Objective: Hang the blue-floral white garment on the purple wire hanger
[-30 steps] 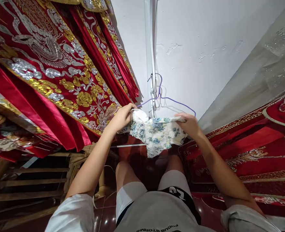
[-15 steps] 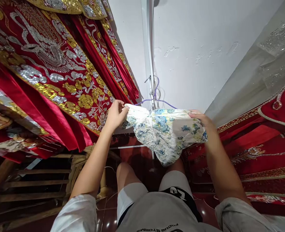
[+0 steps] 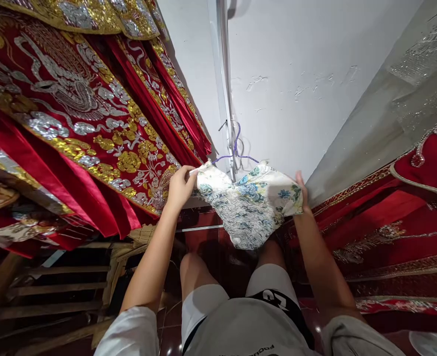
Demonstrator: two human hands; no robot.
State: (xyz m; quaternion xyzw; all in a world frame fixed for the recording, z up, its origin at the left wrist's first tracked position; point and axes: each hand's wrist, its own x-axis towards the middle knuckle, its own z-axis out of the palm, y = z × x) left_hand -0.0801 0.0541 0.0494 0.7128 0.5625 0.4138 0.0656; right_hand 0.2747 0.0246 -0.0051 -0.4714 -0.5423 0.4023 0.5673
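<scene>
A short blouse, white with blue and green flowers and a crinkled body (image 3: 253,210), hangs on a purple wire hanger (image 3: 236,143). My left hand (image 3: 181,188) is closed, pinching the edge of the sleeve on the left. At the sleeve end on the right, my right hand (image 3: 303,194) rests against the cloth with fingertips stretched upward; part of that hand is hidden by the sleeve. The hanger's hook meets a metal upright (image 3: 221,64) on the wall, and its lower part is covered by the blouse.
Red garments with gold and silver sequins (image 3: 92,113) hang on the left. More beaded red clothing (image 3: 381,222) and sheer whitish fabric (image 3: 400,109) are on the right. A wooden slatted chair (image 3: 62,287) stands low on the left. White wall (image 3: 288,64) lies behind the hanger.
My right hand has moved left and its fingers have come off the blouse's top edge. The neckline now dips in a V, and the shoulders peak around the hanger. My left hand still pinches the sleeve.
</scene>
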